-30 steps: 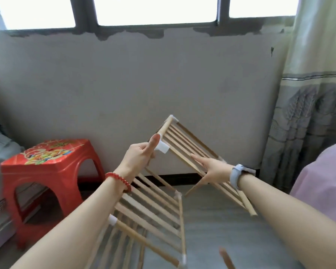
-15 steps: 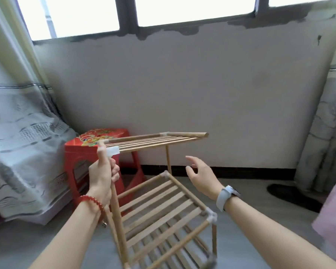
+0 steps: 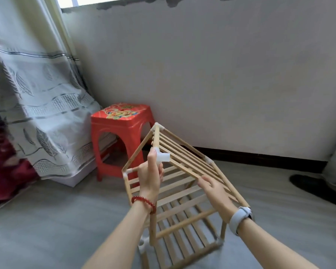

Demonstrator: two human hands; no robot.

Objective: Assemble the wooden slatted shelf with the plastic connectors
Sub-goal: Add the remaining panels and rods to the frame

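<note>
Your left hand [image 3: 151, 176] curls its fingers around a white plastic connector [image 3: 162, 157] on the pale wooden slatted shelf [image 3: 182, 183] (round dowels, flat slats), which stands on the grey floor [image 3: 47, 220]. Your right hand [image 3: 213, 189], fingers loosely bent, touches the tilted top panel's near edge.

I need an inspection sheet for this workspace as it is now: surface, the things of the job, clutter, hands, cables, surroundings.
Surface: grey floor; the shelf stands on it.
Job's things: wooden slatted shelf, partly built; its top slatted panel sits tilted, and one white plastic connector at its near corner is off its post.
Clutter: nothing seen.
Hands: left hand grips at that connector; right hand touches the panel's lower edge, grip unclear.
Cables: nothing seen.
Surroundings: red plastic stool beside the shelf, patterned curtain on the left, pale wall behind.
</note>
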